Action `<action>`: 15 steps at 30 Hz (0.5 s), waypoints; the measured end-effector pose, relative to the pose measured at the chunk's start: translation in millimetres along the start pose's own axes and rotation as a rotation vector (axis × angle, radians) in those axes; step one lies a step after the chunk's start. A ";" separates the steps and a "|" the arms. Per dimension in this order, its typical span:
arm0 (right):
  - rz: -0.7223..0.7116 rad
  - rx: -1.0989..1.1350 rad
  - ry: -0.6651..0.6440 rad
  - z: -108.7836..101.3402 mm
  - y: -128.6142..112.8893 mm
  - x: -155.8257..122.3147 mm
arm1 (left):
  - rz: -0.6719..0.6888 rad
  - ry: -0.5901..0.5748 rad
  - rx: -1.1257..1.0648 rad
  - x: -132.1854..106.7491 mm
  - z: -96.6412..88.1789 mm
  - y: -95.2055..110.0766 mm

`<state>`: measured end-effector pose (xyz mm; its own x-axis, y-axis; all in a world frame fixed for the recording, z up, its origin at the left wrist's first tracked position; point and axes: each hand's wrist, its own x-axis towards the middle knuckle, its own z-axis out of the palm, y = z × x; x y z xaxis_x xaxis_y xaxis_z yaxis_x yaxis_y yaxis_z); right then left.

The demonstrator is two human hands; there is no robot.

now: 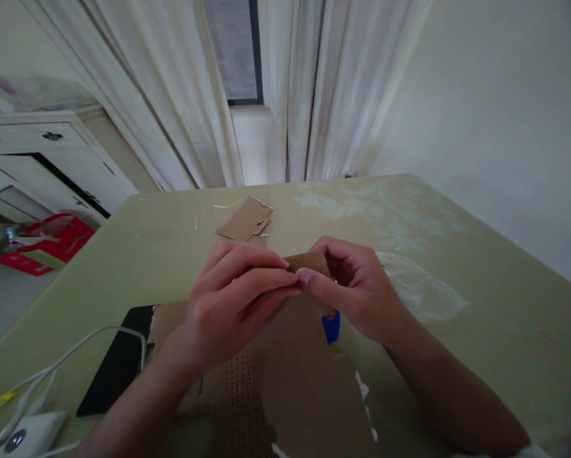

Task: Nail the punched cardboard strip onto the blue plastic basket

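Note:
A long brown piece of cardboard (309, 369) with torn white edges runs from the bottom of the view up to both hands. My left hand (233, 299) lies over its upper left part, fingers pressed together and fingertips at the cardboard. My right hand (352, 280) pinches the upper end, thumb in front and fingers behind. The thumb meets the left fingertips there. Just below the right hand shows a blue object (331, 327), mostly hidden. Under the left forearm is another cardboard piece (238, 394) with rows of small holes.
Cardboard scraps (247, 217) lie farther back on the table (161, 248). A clear plastic bag (419, 286) is on the right. On the left are a black flat object (116, 362), white cables (75, 346) and a white power strip (35, 436). A red bag (51, 242) stands beyond the table.

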<state>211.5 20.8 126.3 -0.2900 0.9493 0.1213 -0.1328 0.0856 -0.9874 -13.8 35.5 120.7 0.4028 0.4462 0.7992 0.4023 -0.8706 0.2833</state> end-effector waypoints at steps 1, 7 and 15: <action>0.003 -0.012 -0.003 -0.2 1.3 0.3 | 0.000 0.020 0.014 -0.3 3.4 1.9; -0.020 -0.291 0.081 -5.7 13.1 6.8 | -0.064 0.111 -0.090 -6.0 -6.3 15.0; -0.016 -0.123 0.208 -16.4 -5.4 7.9 | -0.527 -0.281 0.194 -11.0 -47.8 -77.7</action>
<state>225.5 32.9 130.9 -0.0854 0.9883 0.1266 -0.0159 0.1257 -0.9919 -88.8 88.4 115.2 0.2999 0.8656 0.4010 0.7370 -0.4771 0.4788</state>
